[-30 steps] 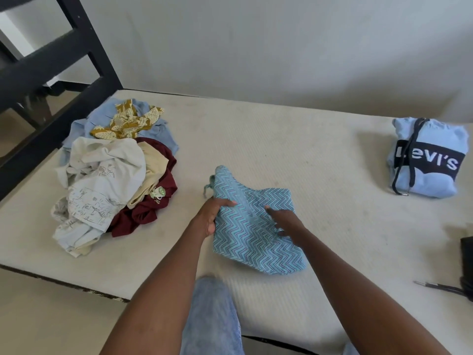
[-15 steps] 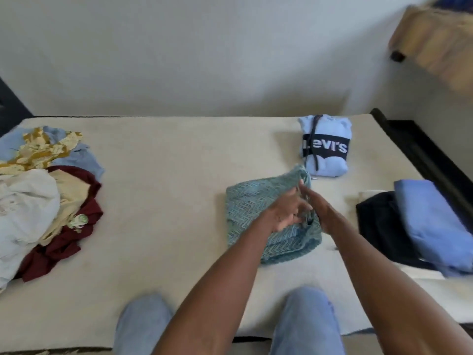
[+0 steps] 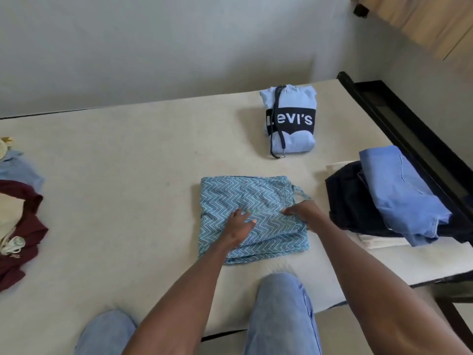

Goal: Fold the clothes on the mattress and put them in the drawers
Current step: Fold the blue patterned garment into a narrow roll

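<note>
A teal zigzag-patterned garment [image 3: 245,198] lies folded into a rough square on the cream mattress [image 3: 122,175], just ahead of my knees. My left hand [image 3: 239,226] rests flat on its middle, fingers spread. My right hand [image 3: 303,213] pinches the garment's right edge, near a thin strap that sticks out. A folded light-blue Levi's hoodie [image 3: 290,121] sits farther back. At the right, a folded blue garment [image 3: 399,190] lies on a black one [image 3: 350,201]. An unfolded heap with a maroon garment [image 3: 18,226] lies at the left edge.
A black bed frame rail [image 3: 409,139] runs along the mattress's right side. A white wall [image 3: 153,47] stands behind the mattress. A wooden piece of furniture [image 3: 422,19] shows at the top right. My knees in light jeans [image 3: 279,303] press against the mattress's near edge.
The view has swung right, away from the unfolded heap. The teal garment has gone from a loose shape to a flat square, and my left hand now lies flat on it.
</note>
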